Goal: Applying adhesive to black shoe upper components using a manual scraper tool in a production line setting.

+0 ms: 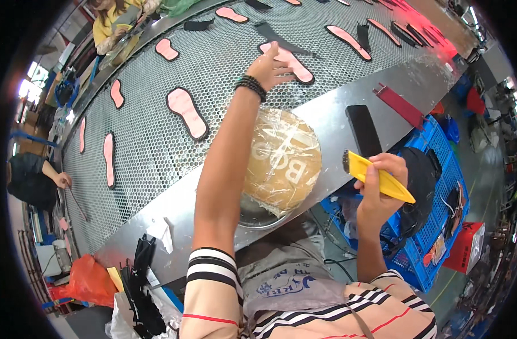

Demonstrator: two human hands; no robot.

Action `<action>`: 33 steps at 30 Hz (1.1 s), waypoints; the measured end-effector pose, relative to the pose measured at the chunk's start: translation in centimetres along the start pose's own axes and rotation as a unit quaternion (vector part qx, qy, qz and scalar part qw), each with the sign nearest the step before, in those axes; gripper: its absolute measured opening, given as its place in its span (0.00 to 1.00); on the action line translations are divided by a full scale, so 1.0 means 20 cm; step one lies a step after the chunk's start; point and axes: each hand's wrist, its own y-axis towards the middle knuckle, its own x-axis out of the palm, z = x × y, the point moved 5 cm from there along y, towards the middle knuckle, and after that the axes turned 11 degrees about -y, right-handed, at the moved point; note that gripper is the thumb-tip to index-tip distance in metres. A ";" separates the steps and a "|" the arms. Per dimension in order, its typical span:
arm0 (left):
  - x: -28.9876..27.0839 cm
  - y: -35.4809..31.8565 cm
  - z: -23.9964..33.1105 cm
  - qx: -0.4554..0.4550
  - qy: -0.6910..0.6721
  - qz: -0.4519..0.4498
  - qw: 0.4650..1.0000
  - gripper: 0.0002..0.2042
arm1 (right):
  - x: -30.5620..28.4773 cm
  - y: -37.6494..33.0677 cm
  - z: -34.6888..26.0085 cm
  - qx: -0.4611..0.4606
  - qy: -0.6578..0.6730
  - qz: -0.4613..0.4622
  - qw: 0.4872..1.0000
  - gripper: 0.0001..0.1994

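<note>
My left hand [269, 69] stretches out over the perforated metal surface, its fingers apart. Beneath it lies a pink, black-edged insole [299, 69], partly hidden by the hand. A dark grey strip [281, 40] lies across that insole's far end, near my fingertips; whether they touch it I cannot tell. My right hand [382, 178] is closed round a yellow-handled brush [381, 176], its dark bristles pointing up and left. Between my arms sits a round pad wrapped in brown cardboard and clear film [284, 161] on a metal pan [255, 214].
More pink insoles [186, 113] and dark strips [199, 25] are spread over the mesh [142, 141]. On the metal ledge rest a black flat block [364, 130] and a dark red bar [399, 104]. Blue crates [422, 226] stand at right. Other people [108, 28] are at the far side and left.
</note>
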 end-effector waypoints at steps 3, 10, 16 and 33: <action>-0.15 -0.24 0.15 0.286 0.106 0.035 0.952 0.09 | -0.01 0.03 0.03 -0.010 -0.028 0.034 0.999 0.05; -1.03 -1.85 0.26 0.418 0.345 0.267 0.797 0.08 | 0.19 -0.06 0.13 0.006 0.050 -0.112 0.992 0.05; -1.49 -2.59 0.41 0.106 0.798 0.449 0.388 0.23 | 0.26 -0.09 0.03 0.011 0.093 -0.145 0.985 0.04; -0.83 -2.67 0.25 0.436 0.012 0.139 0.889 0.18 | 0.64 -0.43 -0.04 -0.267 -0.085 -0.446 0.850 0.07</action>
